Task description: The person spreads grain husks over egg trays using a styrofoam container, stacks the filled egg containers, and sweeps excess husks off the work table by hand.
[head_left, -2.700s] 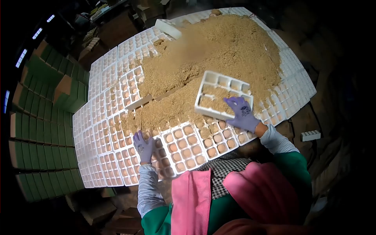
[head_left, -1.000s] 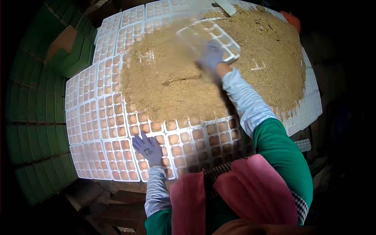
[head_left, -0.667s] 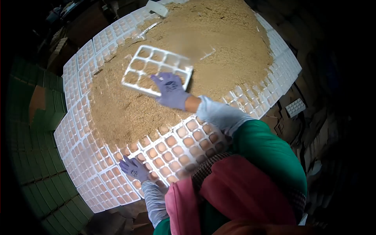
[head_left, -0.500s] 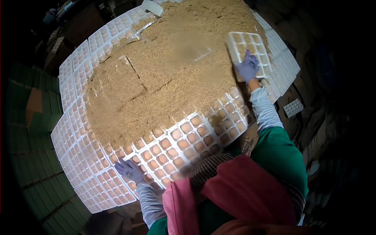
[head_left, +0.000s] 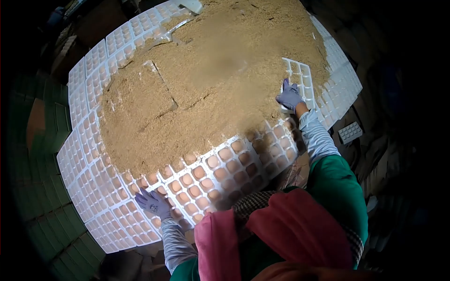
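My right hand (head_left: 289, 98), in a purple glove, grips the lower left part of a white compartment tray (head_left: 307, 86) at the right side of a heap of tan husks (head_left: 140, 140). The thumb points up along the tray; part of the grip is hidden. My left hand (head_left: 153, 204), gloved alike, lies with spread fingers on the white trays near the front edge, holding nothing. Around it, brown eggs (head_left: 187, 179) sit one per compartment. Husks cover the middle trays, and some lie over the eggs at front right.
More white trays (head_left: 117, 42) border the heap at left and right. A shiny flat piece (head_left: 174, 32) and a white block (head_left: 190, 5) lie at the back. Green stacked boxes (head_left: 35, 187) stand left; a small white tray (head_left: 350, 132) lies to the right, off the surface.
My right hand and its tray have moved down and slightly left, and the tray has turned. Husks in front of it look blurred. My left hand has barely shifted.
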`<state>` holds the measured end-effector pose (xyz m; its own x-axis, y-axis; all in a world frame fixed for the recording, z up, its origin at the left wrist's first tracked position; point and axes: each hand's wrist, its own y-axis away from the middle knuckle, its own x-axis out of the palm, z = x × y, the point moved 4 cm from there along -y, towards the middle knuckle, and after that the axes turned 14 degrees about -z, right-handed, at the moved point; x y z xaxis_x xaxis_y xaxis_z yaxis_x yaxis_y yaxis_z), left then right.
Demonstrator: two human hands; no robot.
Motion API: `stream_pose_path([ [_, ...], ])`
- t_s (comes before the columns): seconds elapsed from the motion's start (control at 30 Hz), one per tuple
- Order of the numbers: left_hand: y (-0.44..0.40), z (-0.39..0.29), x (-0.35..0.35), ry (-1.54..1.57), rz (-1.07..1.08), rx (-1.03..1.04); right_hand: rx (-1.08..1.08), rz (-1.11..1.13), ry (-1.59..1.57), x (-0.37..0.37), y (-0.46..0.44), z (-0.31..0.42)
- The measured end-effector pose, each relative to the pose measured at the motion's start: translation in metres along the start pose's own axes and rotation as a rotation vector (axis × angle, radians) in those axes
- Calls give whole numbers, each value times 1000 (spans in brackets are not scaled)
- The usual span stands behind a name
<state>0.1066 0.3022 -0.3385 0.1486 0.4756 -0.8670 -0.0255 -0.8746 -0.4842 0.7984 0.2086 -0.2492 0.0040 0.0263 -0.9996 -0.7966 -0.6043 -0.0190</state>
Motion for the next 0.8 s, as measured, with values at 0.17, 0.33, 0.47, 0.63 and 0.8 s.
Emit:
stream_pose_path([
  [0.17,-4,-3,-8,76,49,-68,-256,208,177,17,70,89],
  [0.33,-9,2,-17,159,75,-121,-233,89,79,25,131,149],
  [0.47,-12,9,-21,313,119,-182,-290,127,16,18,204,237],
  [0.63,-24,45,-67,1006,273,-460,-450,-31,-117,21,303,349],
  [0.8,1,124,-56,949,119,-363,-685,271,-152,-20,403,484],
])
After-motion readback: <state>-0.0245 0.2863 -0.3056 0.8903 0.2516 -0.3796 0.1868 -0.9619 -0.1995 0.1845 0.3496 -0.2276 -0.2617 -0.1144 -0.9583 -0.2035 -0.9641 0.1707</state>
